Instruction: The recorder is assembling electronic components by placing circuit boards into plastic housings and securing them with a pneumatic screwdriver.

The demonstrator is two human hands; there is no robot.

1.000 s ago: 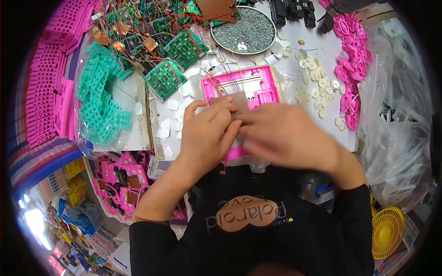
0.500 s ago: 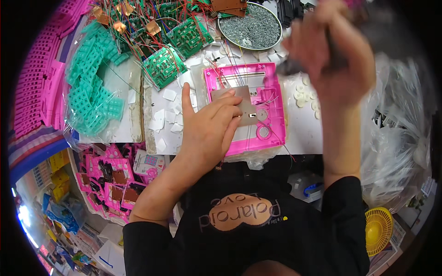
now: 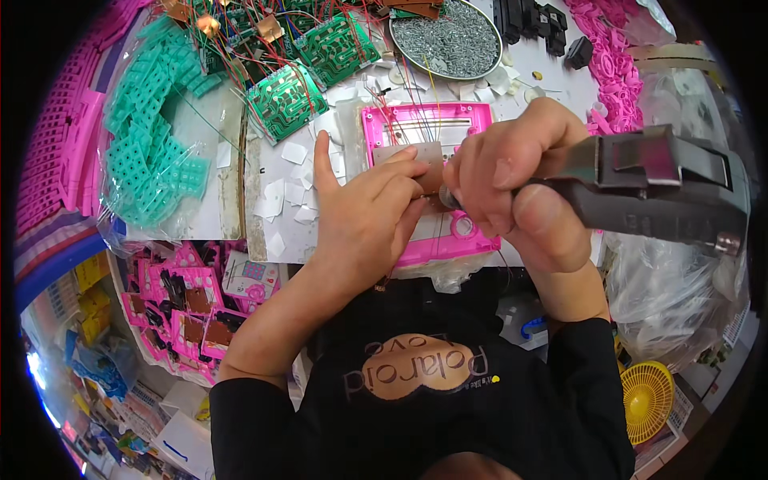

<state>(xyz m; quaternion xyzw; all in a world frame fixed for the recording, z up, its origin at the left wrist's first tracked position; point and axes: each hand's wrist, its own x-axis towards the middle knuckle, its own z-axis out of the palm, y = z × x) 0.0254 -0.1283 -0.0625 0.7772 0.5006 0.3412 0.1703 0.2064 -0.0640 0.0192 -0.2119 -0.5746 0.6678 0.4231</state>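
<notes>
A pink plastic casing (image 3: 436, 253) lies on the worktable in front of me, thin wires running out of its far side. My left hand (image 3: 360, 210) rests over it, fingers stretched across a flat brownish-grey plate (image 3: 432, 154) inside the casing, thumb out to the left. Gripped in my right hand (image 3: 524, 188) is a dark grey electric screwdriver (image 3: 640, 210) with a metal clip on its body. Its nose points down at the plate, beside my left fingertips. The right hand hides the casing's right side, and the exact contact of the tip cannot be seen.
Green circuit boards (image 3: 286, 102) with tangled wires lie at the far left, beside a bag of teal plastic parts (image 3: 152, 136). A round tray of screws (image 3: 448, 40) stands beyond the casing. White pieces (image 3: 298, 154) are scattered left; pink parts (image 3: 612, 60) lie far right.
My right hand has come down and left with the screwdriver, from beyond the casing's right side to the plate. The left hand stays on the plate. The view has shifted slightly.
</notes>
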